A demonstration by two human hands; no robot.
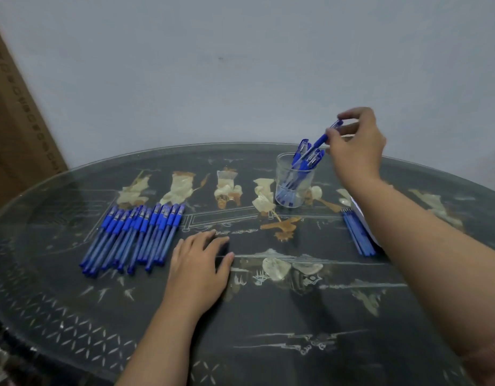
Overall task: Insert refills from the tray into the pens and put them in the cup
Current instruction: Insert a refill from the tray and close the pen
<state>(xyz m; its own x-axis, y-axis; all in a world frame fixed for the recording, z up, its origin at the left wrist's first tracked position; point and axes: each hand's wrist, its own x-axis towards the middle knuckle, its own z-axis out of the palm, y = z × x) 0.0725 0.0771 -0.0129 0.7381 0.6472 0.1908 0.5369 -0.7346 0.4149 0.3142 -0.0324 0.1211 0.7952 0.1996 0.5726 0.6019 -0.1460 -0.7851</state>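
Note:
A clear glass cup [294, 183] stands at the back of the table with several blue pens inside. My right hand [355, 147] hovers above the cup's right rim and pinches the cap end of a blue pen [323, 139], whose lower end slants down into the cup. A row of several blue pens [135, 235] lies on the table at the left. My left hand [199, 270] rests flat on the table just right of that row, fingers spread, holding nothing. Blue refills [357, 232] lie on a white tray [360, 215], mostly hidden by my right forearm.
The round dark table [268, 330] has a glass top over an inlaid pattern of shell figures. A pale wall rises behind it. A brown cardboard box [15, 129] leans at the far left.

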